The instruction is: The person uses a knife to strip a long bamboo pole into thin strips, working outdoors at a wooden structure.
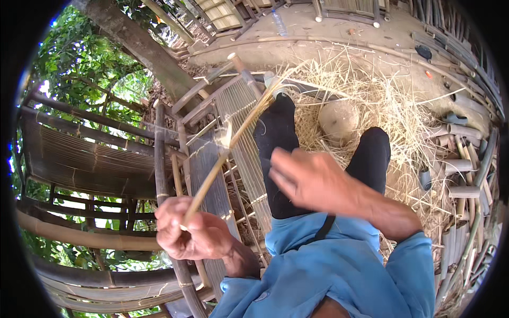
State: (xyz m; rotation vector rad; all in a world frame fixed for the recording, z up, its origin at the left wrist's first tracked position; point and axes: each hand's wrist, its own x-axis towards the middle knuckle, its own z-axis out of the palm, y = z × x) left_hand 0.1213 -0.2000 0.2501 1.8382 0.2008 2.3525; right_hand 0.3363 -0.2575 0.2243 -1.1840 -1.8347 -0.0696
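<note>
Gripping a bamboo strip, right hand loose in the air

Clutching low on the left: left hand, grip pressed tight round the near end of a thin bamboo strip. Strip slants up & away to the right, far tip fraying into pale fibres near the top of the slatted bamboo frame. Frame sits just behind the strip, leaning between the bamboo rails on the left & the person's dark-trousered knees. Right hand hovers mid-pic, blurred, fingers loosely spread, holding nothing I can make out, well apart from the strip. Far side: straw pile w/ a round stone in it. Cut bamboo tubes stacked on the right.
</note>
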